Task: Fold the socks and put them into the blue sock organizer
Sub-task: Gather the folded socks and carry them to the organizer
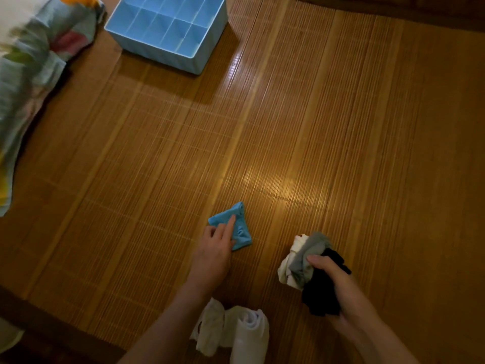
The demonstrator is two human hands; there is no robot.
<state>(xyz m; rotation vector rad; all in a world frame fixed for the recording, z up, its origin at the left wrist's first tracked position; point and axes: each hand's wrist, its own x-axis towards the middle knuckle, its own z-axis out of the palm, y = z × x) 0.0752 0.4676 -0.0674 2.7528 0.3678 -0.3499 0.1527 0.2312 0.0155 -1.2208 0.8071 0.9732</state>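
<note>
A light blue sock [242, 229] lies flat on the bamboo mat near the front. My left hand [214, 249] rests on it, its index finger stretched out and pressing the cloth. To the right, my right hand [334, 282] grips a bunch of socks [305, 266] in white, grey and black, held just above the mat. White socks [236, 329] lie loose at the front between my arms. The blue sock organizer [196, 61] stands at the far left, and its visible compartments hold nothing.
A bamboo mat [315, 127] covers the whole surface. A flowered quilt or pillow [34, 74] lies along the left edge next to the organizer. The mat's dark edge runs along the bottom left.
</note>
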